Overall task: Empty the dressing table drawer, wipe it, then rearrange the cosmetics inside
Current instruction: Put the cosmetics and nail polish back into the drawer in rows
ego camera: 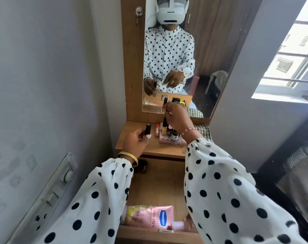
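My left hand (135, 140) grips a black lipstick tube (148, 129) upright over the left side of the dressing table top (149, 150). My right hand (177, 117) reaches over a cluster of small cosmetic bottles (169, 132) standing on a pink palette (172, 140) and pinches the top of a dark slim bottle (165, 120). Below, the wooden drawer (158, 189) is pulled out. A pink Vaseline lotion bottle (149, 217) lies on its side at the drawer's near end. A dark object (140, 166) sits at the drawer's far left corner.
A mirror (176, 50) rises behind the table top and reflects me and the cosmetics. A wall with a switch panel (61, 180) stands close on the left. A checked cloth (202, 131) lies at the table's right edge, and a dark bed frame (281, 164) stands right.
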{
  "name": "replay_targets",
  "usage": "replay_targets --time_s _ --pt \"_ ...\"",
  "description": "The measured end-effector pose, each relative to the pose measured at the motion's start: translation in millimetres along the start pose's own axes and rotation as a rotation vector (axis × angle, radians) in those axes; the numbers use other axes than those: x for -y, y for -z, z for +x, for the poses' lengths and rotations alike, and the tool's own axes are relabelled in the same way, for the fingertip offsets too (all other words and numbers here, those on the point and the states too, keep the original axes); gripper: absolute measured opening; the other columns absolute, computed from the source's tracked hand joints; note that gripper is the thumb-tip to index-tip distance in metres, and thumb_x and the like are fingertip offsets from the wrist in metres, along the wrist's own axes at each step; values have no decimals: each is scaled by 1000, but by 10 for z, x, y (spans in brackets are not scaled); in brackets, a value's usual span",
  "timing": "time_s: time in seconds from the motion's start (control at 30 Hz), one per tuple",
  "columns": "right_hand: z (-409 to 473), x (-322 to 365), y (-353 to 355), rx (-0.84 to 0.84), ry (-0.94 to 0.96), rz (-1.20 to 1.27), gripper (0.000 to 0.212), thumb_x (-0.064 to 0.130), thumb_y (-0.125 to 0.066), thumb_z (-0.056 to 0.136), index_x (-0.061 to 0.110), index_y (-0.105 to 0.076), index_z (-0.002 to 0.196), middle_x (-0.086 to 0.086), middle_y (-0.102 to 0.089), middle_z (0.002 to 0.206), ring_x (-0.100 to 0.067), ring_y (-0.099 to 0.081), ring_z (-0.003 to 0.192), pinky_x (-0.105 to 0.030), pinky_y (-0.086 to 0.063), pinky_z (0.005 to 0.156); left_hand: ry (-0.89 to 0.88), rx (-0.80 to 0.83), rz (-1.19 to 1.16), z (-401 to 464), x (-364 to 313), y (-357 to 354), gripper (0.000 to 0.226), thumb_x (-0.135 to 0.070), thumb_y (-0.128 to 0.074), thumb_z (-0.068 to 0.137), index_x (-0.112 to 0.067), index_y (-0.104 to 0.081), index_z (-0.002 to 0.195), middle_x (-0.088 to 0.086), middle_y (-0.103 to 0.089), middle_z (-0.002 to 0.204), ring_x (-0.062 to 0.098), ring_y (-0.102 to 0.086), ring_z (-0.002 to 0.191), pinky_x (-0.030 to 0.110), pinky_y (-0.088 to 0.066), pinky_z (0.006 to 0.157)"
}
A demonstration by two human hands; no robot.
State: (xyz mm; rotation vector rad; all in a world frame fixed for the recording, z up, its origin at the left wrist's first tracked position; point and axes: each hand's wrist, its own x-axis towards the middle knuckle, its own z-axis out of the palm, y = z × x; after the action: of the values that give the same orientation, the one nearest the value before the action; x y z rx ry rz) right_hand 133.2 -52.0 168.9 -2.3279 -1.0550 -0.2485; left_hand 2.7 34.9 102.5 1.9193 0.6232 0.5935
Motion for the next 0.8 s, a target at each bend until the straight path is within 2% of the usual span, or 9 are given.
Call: replay_targets --time_s 0.07,0.13,0.27,0.37,0.67,0.8 --pt "104 -57 -36 104 7 -200 31 4 -51 87 10 -62 115 -13 -61 115 -31 -51 113 -39 -45 96 11 -13 -5 2 38 4 28 -13 -59 85 -4 -61 112 16 -68 105 30 -62 99 31 -47 86" --pt "121 -72 -87 193 4 -354 30 3 -50 88 10 -61 115 -13 -61 116 -34 -46 117 -44 -44 96 11 -25 -9 -8 58 7 28 -12 -60 85 -4 -61 112 15 -68 105 30 -63 99 33 -48 87" --pt "91 -19 -176 286 -11 -468 29 -1 -45 89 4 -58 113 -16 -61 117 -37 -42 121 -48 -35 103 14 -43 -33 -22 88 14 31 -12 -61 85 -5 -60 115 14 -67 108 27 -62 100 28 -46 83" --pt "77 9 -209 252 -12 -487 33 -5 -42 88 4 -59 115 -17 -60 119 -37 -40 125 -49 -28 108 18 -48 -18 -29 109 9 33 -14 -61 85 -6 -59 117 13 -66 111 26 -61 102 26 -43 82" --pt "-17 -40 -265 84 75 -425 31 -5 -45 86 9 -64 107 -10 -67 107 -31 -44 112 -39 -31 98 59 -80 -35 -39 162 6 35 -16 -60 86 -7 -57 120 13 -65 116 26 -59 107 25 -42 84" --pt "-96 -12 -243 19 99 -308 27 -1 -50 84 9 -66 103 -8 -66 101 -28 -44 109 -35 -30 93 67 -112 -75 -77 197 26 33 -13 -60 86 -4 -58 118 12 -65 114 17 -57 97 23 -40 81"
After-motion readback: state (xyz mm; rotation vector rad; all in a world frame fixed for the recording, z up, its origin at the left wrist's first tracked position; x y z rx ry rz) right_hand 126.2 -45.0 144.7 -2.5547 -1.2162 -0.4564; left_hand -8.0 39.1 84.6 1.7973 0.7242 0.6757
